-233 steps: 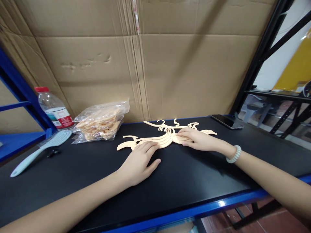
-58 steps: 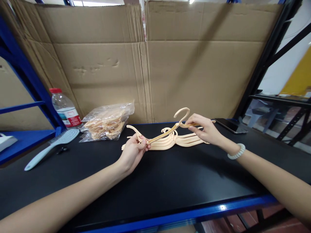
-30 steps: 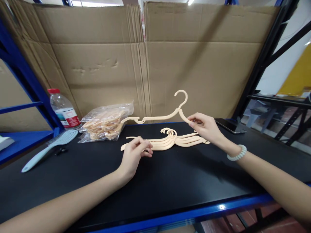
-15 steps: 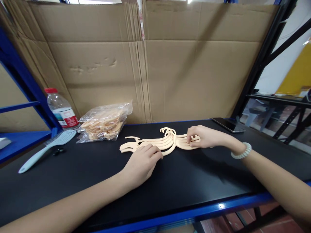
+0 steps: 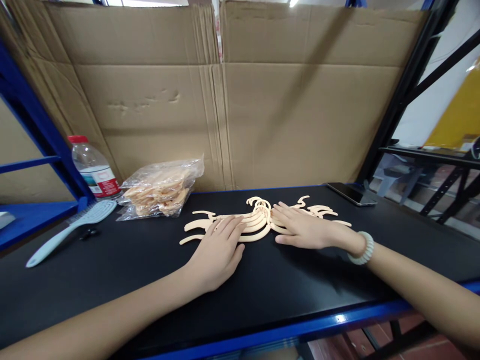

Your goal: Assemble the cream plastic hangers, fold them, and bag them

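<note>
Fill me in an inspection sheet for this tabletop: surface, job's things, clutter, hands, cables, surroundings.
Surface: black tabletop with a blue front edge.
Job's things: several cream hangers, lying overlapped with hooks toward the back.
Clutter: at left, a red-capped bottle, a clear bag of similar-coloured pieces, a pale blue brush and a small black item; at right, a phone.
Hands: left hand and right hand open, resting on the hangers; beaded bracelet on the right wrist.
Cables: nothing seen on the tabletop.
Surroundings: creased cardboard behind; blue frame left, black frame right.
</note>
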`<state>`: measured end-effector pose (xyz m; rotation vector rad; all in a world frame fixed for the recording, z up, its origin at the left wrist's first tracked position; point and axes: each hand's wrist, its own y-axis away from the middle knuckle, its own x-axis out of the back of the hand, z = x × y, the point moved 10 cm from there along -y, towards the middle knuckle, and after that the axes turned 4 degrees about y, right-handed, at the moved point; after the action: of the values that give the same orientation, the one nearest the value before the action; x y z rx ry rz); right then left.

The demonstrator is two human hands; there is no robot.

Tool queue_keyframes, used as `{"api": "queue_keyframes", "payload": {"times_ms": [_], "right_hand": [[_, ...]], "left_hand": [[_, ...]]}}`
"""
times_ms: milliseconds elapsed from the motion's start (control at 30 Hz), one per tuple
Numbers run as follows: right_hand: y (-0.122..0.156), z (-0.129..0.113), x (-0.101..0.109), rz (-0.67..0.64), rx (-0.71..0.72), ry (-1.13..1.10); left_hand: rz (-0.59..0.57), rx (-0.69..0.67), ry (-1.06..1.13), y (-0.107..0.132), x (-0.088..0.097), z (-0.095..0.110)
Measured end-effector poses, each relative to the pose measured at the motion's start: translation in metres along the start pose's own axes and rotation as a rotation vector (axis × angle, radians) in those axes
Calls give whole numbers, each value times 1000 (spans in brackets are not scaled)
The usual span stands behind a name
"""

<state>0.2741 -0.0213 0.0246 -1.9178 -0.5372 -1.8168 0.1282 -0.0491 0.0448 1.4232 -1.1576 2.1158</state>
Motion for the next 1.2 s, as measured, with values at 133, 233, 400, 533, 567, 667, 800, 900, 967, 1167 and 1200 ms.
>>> {"api": "queue_keyframes", "payload": {"times_ms": [133, 233, 400, 533, 567, 667, 800, 900, 967, 1167, 1200], "right_hand": [[0, -2, -15, -28, -28, 29], [-4, -1, -19, -40, -24, 48], [-20, 12, -20, 2, -41, 16], [-32, 22, -10, 123, -23, 40], [-33, 23, -7, 148, -22, 45], [-32, 24, 3, 223, -20, 40], [-29, 25, 7, 286, -44, 36], [-28, 28, 3, 304, -63, 51], [-29, 30, 0, 309, -74, 64], [-30, 32, -5, 301, -98, 81], [-30, 33, -5, 298, -100, 83]], "left_hand": [[3, 84, 129, 4, -11, -20], [-10, 107, 177, 2, -17, -33], [-48, 114, 228, -10, -22, -50], [1, 107, 196, -18, -15, -55], [15, 96, 171, -19, -13, -54], [57, 50, 90, -19, -5, -45], [121, -11, 35, -17, 6, -32], [137, -45, -2, -15, 9, -25], [142, -56, -26, -14, 10, -23], [136, -31, -53, -12, 9, -25], [128, -22, -55, -12, 8, -26]]}}
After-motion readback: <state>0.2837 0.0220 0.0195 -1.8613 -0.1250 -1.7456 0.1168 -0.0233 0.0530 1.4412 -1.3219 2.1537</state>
